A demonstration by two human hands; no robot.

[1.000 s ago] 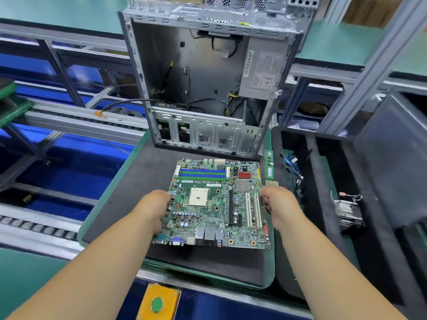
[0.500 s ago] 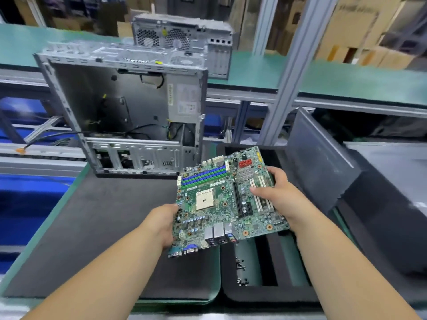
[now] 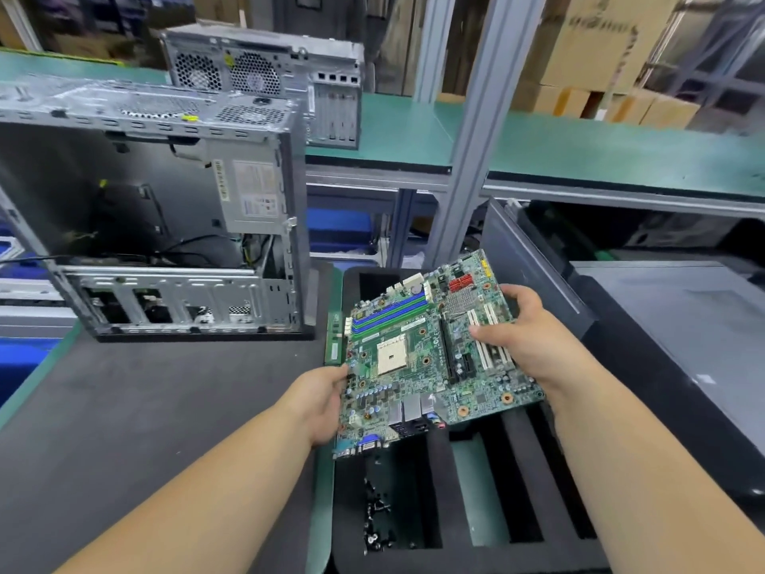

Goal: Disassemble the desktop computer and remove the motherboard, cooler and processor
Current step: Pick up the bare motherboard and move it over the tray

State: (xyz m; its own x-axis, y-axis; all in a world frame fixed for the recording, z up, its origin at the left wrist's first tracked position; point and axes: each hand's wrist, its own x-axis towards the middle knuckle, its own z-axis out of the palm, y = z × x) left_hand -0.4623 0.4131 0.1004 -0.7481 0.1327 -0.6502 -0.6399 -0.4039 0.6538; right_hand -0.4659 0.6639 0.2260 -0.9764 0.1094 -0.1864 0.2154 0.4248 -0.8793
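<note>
Gripping motherboard (image 3: 430, 358) both sides: left hand (image 3: 318, 403) at 9 o'clock edge, right hand (image 3: 525, 337) at 3, above foam tray (image 3: 439, 482).

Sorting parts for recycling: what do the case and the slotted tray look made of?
Case: bare sheet metal, probably steel; dull silver with punched vent holes and folded edges.
Tray: seemingly black foam; matte, thick, soft-edged ribs between slots.
</note>
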